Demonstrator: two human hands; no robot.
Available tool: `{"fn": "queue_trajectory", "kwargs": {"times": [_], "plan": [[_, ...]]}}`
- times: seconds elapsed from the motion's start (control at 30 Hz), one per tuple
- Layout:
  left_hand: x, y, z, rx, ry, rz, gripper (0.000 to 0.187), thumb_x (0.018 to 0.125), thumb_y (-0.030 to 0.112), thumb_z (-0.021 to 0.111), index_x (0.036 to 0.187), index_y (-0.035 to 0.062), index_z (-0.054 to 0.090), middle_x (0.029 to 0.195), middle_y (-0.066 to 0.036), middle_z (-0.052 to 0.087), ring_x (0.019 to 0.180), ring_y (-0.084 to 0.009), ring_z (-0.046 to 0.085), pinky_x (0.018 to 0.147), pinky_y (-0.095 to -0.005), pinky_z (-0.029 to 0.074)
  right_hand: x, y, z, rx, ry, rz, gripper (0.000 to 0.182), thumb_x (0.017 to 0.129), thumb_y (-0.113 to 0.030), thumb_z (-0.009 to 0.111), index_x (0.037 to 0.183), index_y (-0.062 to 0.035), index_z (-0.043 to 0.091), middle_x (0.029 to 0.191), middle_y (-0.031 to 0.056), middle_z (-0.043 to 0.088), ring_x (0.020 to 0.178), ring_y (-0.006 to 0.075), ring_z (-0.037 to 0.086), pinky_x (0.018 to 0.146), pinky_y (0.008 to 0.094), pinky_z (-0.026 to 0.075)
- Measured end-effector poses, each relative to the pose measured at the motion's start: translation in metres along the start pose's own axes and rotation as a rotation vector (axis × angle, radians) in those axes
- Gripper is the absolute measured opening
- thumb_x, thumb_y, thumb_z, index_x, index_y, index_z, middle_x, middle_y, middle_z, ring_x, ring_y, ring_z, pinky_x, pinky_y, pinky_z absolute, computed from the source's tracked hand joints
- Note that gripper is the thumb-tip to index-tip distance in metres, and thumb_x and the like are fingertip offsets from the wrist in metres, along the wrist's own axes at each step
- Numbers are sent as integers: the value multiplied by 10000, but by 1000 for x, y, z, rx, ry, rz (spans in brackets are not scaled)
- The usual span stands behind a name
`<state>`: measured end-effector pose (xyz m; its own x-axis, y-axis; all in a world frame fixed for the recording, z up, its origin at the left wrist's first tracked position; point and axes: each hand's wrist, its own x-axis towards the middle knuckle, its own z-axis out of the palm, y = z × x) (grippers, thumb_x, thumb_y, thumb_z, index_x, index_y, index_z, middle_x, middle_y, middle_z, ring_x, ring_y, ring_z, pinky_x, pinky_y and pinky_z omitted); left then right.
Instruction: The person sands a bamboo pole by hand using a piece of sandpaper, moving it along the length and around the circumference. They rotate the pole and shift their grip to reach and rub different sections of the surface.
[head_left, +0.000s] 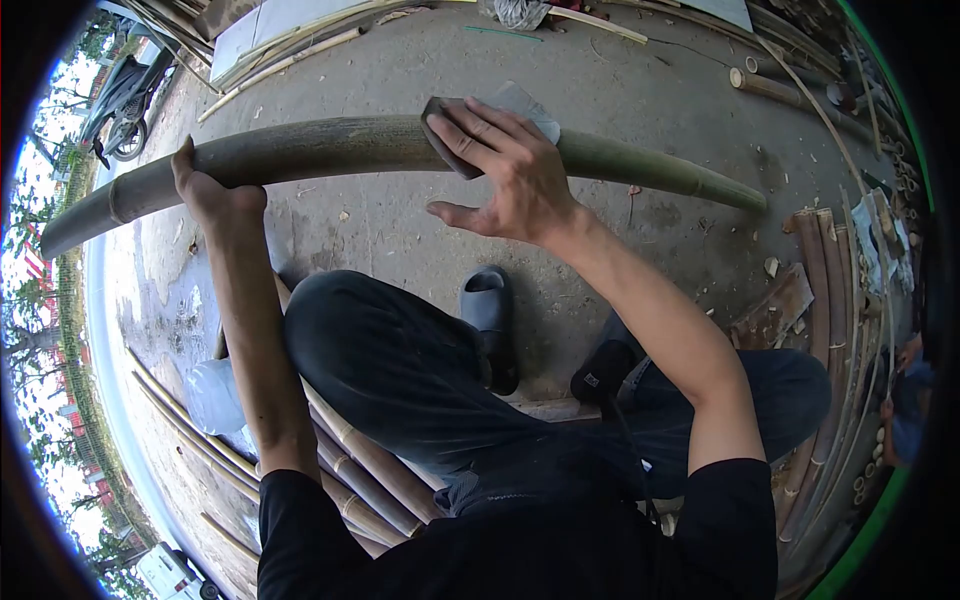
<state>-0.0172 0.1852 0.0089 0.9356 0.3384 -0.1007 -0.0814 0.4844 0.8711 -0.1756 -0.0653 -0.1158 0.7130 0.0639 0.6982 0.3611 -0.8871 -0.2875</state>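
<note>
A long, thick bamboo pole spans the view from left to right above my knees, looking curved in the wide lens. My left hand grips it from below near its left part, with the thumb up along the near side. Slightly right of the pole's middle, my right hand presses a dark sheet, which looks like sandpaper, flat on the pole, its thumb held apart. A paler part of a sheet sticks out beyond the fingers. The palm side of my right hand is hidden.
Bamboo poles lie under and beside my left leg, near a clear plastic container. More poles and pieces lie at the right. A grey slipper is on my foot. Another person's arm shows at the right edge.
</note>
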Motion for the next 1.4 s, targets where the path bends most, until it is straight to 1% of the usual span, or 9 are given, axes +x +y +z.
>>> {"fn": "queue_trajectory", "kwargs": {"times": [0.2,0.3,0.53,0.77,0.9,0.93,1.03,1.3,1.4], "plan": [[15,5,-13,-37,23,-155,529,855,330,687,1261,51,496,1284,-183,548,1234,-403,511,1130,-611,326,-31,13,-5,-17,-35,6,422,982,-359,582,1389,-247,585,1415,45,581,1332,297,515,1125,472,389],[15,2,-13,-43,24,-129,479,868,309,686,1231,46,517,1267,-177,560,1218,-396,525,1112,-607,355,-70,39,-23,-135,-93,-8,400,991,-347,569,1381,-262,595,1456,37,546,1355,281,491,1139,469,366],[-1,7,0,-41,25,-66,414,880,305,649,1169,25,553,1218,-170,586,1168,-368,553,1120,-577,353,33,-14,13,241,29,54,335,978,-248,595,1279,-126,677,1281,104,670,1218,304,615,1026,413,474],[18,-3,-18,-51,62,-138,343,897,281,666,1109,39,549,1146,-144,593,1135,-347,567,1102,-548,392,-47,21,-17,-80,-90,-54,380,1014,-316,529,1373,-219,609,1327,48,651,1273,299,576,1084,476,416],[15,-5,-8,-48,20,-49,357,897,284,670,1126,36,553,1159,-147,598,1140,-347,571,1095,-546,397,-14,12,5,5,22,-11,400,1012,-331,529,1392,-226,592,1352,34,635,1261,305,580,1071,468,422],[10,-6,-4,-38,11,-18,435,894,326,642,1194,22,558,1278,-169,568,1225,-341,524,1146,-537,330,-2,6,16,49,60,-15,407,1008,-331,539,1397,-222,587,1346,33,639,1251,302,586,1066,460,424],[7,0,-3,-83,53,-113,358,898,287,670,1128,37,554,1177,-154,592,1163,-350,558,1105,-554,387,11,-12,26,26,88,-43,395,1010,-337,533,1385,-227,597,1356,26,631,1255,295,582,1078,458,417],[5,-2,-4,-91,-27,-26,356,914,288,661,1133,21,572,1166,-145,612,1150,-323,565,1111,-524,384,-53,48,-17,-212,-129,-206,371,996,-357,531,1331,-248,647,1429,3,578,1359,261,499,1143,474,341],[-9,2,10,-132,-67,36,381,917,289,662,1169,16,573,1184,-146,611,1137,-322,578,1105,-517,394,-5,12,4,-148,-55,-188,373,1005,-381,491,1363,-360,592,1510,-103,480,1408,199,432,1193,445,294]]}}
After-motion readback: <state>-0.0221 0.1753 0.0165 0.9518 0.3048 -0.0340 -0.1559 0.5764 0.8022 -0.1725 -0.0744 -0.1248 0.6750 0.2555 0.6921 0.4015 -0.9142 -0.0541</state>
